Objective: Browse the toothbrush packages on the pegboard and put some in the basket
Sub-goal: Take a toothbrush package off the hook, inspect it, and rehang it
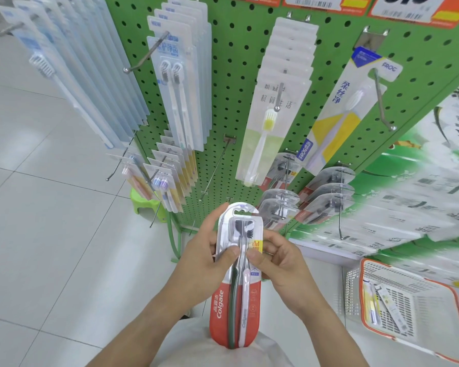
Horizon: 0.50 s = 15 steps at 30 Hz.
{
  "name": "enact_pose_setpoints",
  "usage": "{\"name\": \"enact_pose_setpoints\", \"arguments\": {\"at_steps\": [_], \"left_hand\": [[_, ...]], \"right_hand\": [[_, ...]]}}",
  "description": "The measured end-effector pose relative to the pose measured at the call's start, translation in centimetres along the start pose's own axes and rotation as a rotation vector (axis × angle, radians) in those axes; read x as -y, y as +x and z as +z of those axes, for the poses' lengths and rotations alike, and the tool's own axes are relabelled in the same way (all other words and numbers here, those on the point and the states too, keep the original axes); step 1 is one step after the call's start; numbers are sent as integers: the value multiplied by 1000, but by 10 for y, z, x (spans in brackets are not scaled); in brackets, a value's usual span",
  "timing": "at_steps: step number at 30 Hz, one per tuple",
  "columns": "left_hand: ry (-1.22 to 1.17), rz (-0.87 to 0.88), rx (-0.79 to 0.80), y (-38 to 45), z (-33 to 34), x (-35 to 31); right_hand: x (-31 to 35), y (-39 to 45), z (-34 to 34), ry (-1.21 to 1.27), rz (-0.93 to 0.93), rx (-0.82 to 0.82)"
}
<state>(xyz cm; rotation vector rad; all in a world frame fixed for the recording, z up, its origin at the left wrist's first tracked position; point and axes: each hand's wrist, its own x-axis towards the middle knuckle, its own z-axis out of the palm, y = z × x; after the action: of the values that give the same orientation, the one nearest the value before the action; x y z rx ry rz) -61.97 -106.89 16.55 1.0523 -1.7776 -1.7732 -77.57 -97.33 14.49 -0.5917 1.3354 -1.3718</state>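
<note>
Colgate twin-toothbrush package (236, 276) — glossy clear blister on a red-and-white card with a rounded bottom end — is held upright in front of the green perforated pegboard (239, 75). Left hand (207, 263) and right hand (278, 260) grip its edges, thumbs pressed on the blister, fingers curled behind and mostly hidden. White slotted basket (419, 303) with an orange rim sits at lower right, partly cut off, holding two packages — their print is unreadable.

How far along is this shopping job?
Partly done: the basket on the floor already holds two toothbrush packages. In hand: the left hand and right hand grip a Colgate twin pack. Left: dropping it in the basket, perhaps browsing more on the pegboard.
</note>
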Motion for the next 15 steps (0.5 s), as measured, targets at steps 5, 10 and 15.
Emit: {"name": "enact_pose_setpoints", "arguments": {"at_steps": [5,10,15], "left_hand": [[13,-4,-33,-1,0,-7],[29,-16,-112,4,3,-7],[-18,-39,-172,7,2,0]], "right_hand": [[-5,-3,-6,-59,55,33],[3,-4,-2,-54,68,69],[-1,-11,-2,-132,130,204]]}}
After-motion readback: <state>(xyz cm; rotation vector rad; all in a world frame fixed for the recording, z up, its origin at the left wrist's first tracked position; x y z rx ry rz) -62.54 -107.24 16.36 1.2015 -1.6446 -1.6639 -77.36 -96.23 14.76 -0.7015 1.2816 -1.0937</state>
